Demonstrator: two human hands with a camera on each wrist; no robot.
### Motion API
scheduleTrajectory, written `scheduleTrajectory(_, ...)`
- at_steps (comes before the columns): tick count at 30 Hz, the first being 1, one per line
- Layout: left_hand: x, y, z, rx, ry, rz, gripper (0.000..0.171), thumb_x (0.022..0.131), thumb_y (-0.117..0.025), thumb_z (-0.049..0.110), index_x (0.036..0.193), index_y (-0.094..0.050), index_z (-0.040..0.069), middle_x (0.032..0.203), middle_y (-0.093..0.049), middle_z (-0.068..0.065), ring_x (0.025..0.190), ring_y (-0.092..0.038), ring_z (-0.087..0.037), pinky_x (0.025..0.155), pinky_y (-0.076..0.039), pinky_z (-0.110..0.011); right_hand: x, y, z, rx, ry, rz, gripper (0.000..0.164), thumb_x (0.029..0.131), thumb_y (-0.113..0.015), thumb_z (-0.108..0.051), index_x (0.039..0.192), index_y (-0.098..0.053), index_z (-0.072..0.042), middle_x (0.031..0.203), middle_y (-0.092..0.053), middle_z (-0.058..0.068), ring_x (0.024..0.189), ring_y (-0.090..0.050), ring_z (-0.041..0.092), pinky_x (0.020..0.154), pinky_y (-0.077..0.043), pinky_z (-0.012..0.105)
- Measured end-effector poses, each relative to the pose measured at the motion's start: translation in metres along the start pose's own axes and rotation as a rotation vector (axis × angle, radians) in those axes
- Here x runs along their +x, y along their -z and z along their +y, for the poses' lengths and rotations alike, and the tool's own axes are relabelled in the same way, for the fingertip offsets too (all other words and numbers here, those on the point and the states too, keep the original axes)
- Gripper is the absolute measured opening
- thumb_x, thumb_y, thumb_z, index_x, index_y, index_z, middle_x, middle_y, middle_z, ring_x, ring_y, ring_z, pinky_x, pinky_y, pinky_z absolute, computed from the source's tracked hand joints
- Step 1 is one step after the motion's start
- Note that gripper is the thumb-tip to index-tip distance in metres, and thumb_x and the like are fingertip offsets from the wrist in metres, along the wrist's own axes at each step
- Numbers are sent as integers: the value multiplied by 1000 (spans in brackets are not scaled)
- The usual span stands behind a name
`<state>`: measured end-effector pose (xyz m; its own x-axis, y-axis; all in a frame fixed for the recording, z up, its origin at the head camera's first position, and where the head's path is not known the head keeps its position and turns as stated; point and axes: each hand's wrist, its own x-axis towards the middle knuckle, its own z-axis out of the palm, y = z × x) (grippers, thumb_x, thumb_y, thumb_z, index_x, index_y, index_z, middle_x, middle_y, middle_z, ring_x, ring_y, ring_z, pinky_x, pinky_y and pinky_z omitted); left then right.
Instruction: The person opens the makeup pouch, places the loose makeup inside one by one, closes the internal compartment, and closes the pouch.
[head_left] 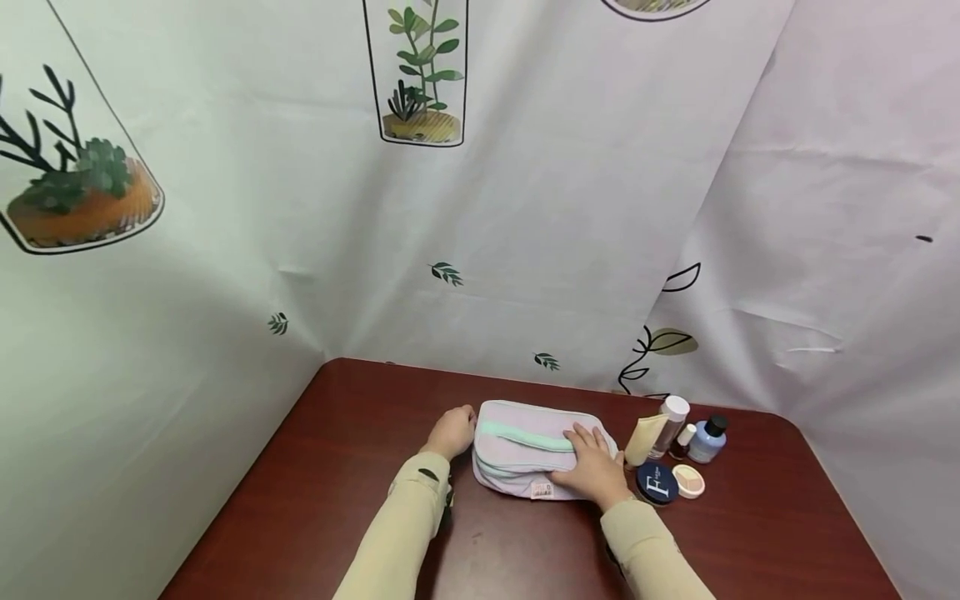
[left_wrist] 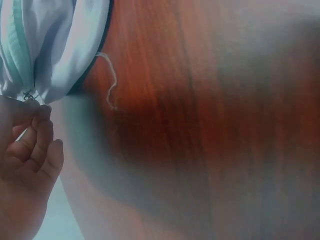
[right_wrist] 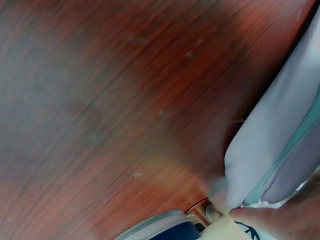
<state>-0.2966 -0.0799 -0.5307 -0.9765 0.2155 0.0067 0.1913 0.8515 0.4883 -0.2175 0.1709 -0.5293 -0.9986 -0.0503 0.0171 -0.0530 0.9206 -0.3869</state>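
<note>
A lavender zip-up cosmetic bag [head_left: 536,416] with a mint handle strap [head_left: 525,437] and mint piping lies on the table. At its left end, my left hand [head_left: 453,432] pinches the small metal zipper pull [left_wrist: 30,96] between thumb and fingertips; the mint zipper tape [left_wrist: 18,47] runs up from there. My right hand [head_left: 595,468] rests on the bag's right end, fingers spread over the top and beside the strap. In the right wrist view only part of that hand [right_wrist: 282,220] shows, against the bag's end.
Right of the bag stand a cream tube [head_left: 645,440], a white-capped clear bottle [head_left: 672,421], a small white-capped bottle [head_left: 682,442] and a blue bottle [head_left: 707,442]. A dark round compact [head_left: 657,482] and a small round palette [head_left: 688,481] lie in front. A printed curtain [head_left: 525,250] hangs behind the table.
</note>
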Motion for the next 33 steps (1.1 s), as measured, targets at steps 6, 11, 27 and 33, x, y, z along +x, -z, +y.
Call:
scheduleTrajectory(6, -12, 1, -1, 13, -20, 9, 12, 92, -53, 12, 81, -54, 8, 74, -53, -3, 69, -52, -18, 64, -44, -35, -1, 2, -6, 0, -37, -12, 78, 66, -74, -44, 131, -51, -8, 142, -38, 13, 133, -20, 43, 91, -12, 75)
scheduleTrajectory(11, -20, 4, -4, -13, -48, 43, 12, 91, -53, 11, 79, -54, 8, 70, -51, -2, 63, -48, -16, 59, -42, -32, 1, 1, -6, 6, -35, -17, 78, 68, -73, -44, 133, -50, -8, 144, -35, 14, 134, -17, 44, 90, -11, 76)
scheduleTrajectory(27, -41, 22, -7, -168, -95, -115, 12, 83, -55, 7, 71, -51, 9, 62, -45, 2, 57, -42, -11, 54, -35, -25, 3, 1, -11, 14, -66, -38, 80, 70, -72, -47, 133, -47, -4, 143, -34, 20, 132, -15, 49, 85, -10, 79)
scheduleTrajectory(33, -49, 27, -8, -233, -124, -185, 11, 82, -57, 6, 71, -54, 8, 62, -46, 4, 57, -43, -9, 54, -36, -24, 2, 1, -16, -3, -82, -42, 83, 70, -71, -50, 134, -46, -4, 144, -32, 21, 132, -15, 50, 85, -12, 79)
